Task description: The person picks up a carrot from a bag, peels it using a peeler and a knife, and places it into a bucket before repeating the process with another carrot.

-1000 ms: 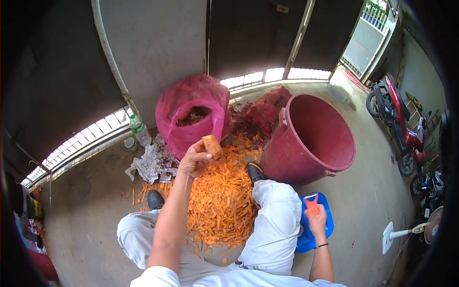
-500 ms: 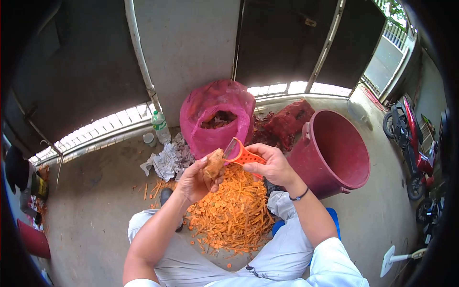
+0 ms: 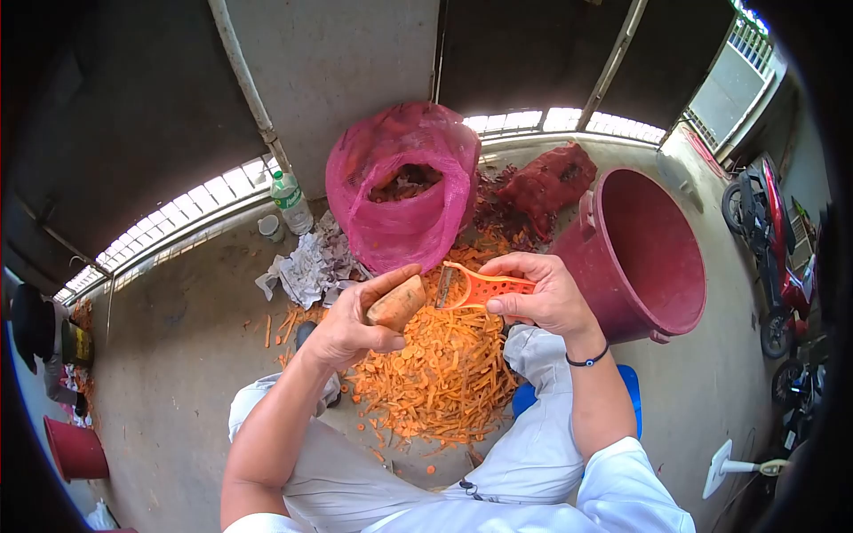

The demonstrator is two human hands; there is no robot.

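Observation:
My left hand (image 3: pixel 348 322) grips a short, unpeeled carrot piece (image 3: pixel 397 303), held tilted above a pile of orange carrot peelings (image 3: pixel 444 377) on the concrete floor. My right hand (image 3: pixel 544 298) holds an orange peeler (image 3: pixel 478 286), its blade end just to the right of the carrot, close to touching it. Both hands hover over the pile, between my knees in light trousers.
A pink mesh sack (image 3: pixel 400 191) of carrots stands open behind the pile. A large red bucket (image 3: pixel 653 258) sits to the right, a dark red sack (image 3: pixel 546 182) behind it. A water bottle (image 3: pixel 289 202), a cup and crumpled newspaper (image 3: pixel 306 271) lie left. Motorbikes (image 3: pixel 769 240) are parked far right.
My right hand came up from the blue stool with the peeler and met the carrot in front of me. My left hand drew the carrot back from the sack.

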